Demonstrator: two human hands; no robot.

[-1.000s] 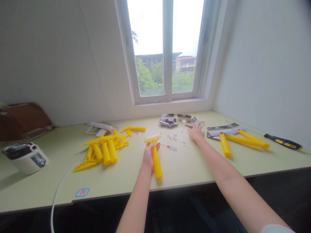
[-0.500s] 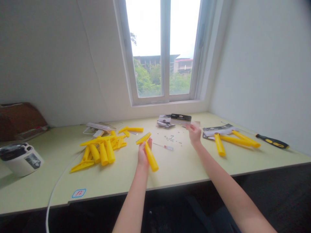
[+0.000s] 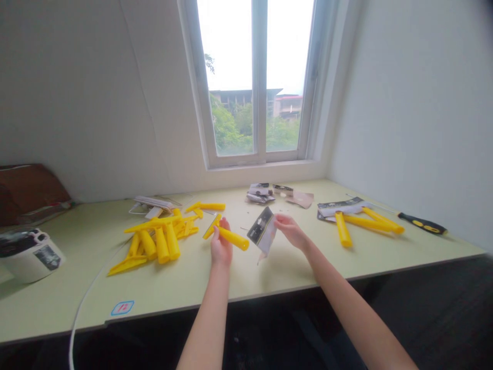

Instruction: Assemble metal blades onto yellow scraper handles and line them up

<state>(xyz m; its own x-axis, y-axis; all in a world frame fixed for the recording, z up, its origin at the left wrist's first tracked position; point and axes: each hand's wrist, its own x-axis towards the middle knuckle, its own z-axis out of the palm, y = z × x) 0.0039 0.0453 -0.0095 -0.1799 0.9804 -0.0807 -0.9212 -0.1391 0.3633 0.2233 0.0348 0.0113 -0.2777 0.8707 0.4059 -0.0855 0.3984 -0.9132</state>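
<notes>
My left hand (image 3: 221, 247) is closed around the neck of a yellow scraper (image 3: 234, 239), its blade end pointing up and left, its handle toward the right. In my right hand (image 3: 291, 230) is a packaging bag (image 3: 263, 229) with a black printed header, pinched at its right side and tilted above the table. The bag hangs just right of the scraper's handle end, and it hides most of the small screwdriver and the loose small parts behind it.
Yellow scraper handles and heads (image 3: 156, 241) lie heaped at left. More bags (image 3: 260, 192) sit near the window. Bagged scrapers (image 3: 356, 221) and a black-and-yellow screwdriver (image 3: 421, 224) rest at right. A white mug-like container (image 3: 33, 257) and a white cable (image 3: 87, 293) are at far left.
My right hand has brought the bag from the back of the table toward me and left, close to the scraper. The scraper's handle has swung up toward the right in my left hand.
</notes>
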